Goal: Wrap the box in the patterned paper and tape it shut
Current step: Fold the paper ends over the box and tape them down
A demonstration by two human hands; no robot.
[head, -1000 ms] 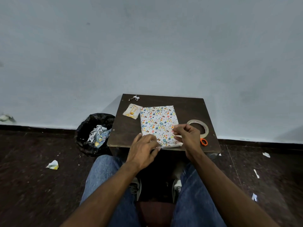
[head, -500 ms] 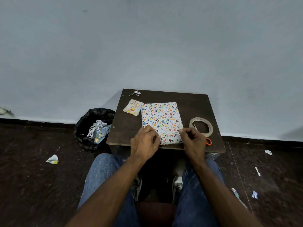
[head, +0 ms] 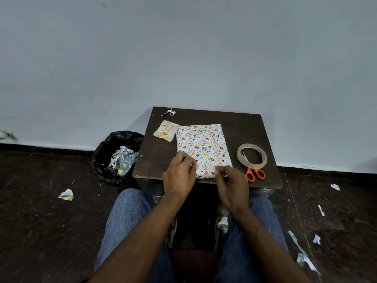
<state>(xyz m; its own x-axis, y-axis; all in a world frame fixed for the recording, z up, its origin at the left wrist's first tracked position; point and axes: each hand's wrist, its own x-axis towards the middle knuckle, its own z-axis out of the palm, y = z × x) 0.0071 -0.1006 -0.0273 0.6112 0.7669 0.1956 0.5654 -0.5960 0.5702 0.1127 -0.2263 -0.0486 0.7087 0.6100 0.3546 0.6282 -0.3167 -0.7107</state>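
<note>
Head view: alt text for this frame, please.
Two hands, left and right, press the near end of a box wrapped in patterned paper on a small dark table. A tape roll and orange-handled scissors lie right of it, a gift tag left.

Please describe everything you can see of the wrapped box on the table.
The wrapped box is flat and rectangular, covered in white paper printed with small coloured shapes. It lies flat on the dark table, long side running away from the person. The left hand and the right hand touch its near corners. A small card lies by its far left corner.
</note>
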